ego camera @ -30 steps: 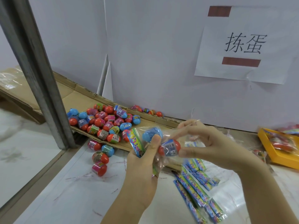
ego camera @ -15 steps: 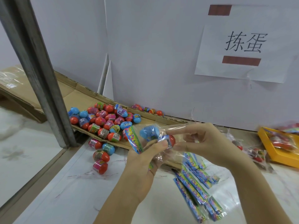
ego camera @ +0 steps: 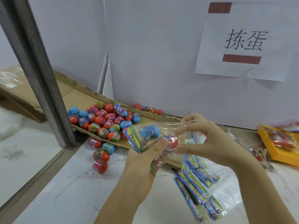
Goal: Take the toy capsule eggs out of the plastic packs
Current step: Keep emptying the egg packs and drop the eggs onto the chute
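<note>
My left hand (ego camera: 144, 165) grips a clear plastic pack (ego camera: 163, 128) with a colourful header card (ego camera: 131, 139), thumb pressing on it. Inside the pack sit a blue capsule egg (ego camera: 149, 132) and a red-and-blue capsule egg (ego camera: 172, 143). My right hand (ego camera: 210, 141) pinches the pack's open end, fingers on its upper edge and thumb under it, just right of the red egg. A heap of loose capsule eggs (ego camera: 105, 120) lies on a flattened cardboard sheet (ego camera: 71, 96) to the left.
Several loose eggs (ego camera: 101, 157) lie on the white table in front of the cardboard. Empty packs with striped header cards (ego camera: 195, 188) are piled at the lower right. A yellow tray (ego camera: 278, 152) with full packs stands far right. A grey metal post (ego camera: 38, 73) rises at the left.
The red egg has slid deeper into the pack from between my fingertips. My right hand has shifted right and now holds the pack's open end, stretched wider.
</note>
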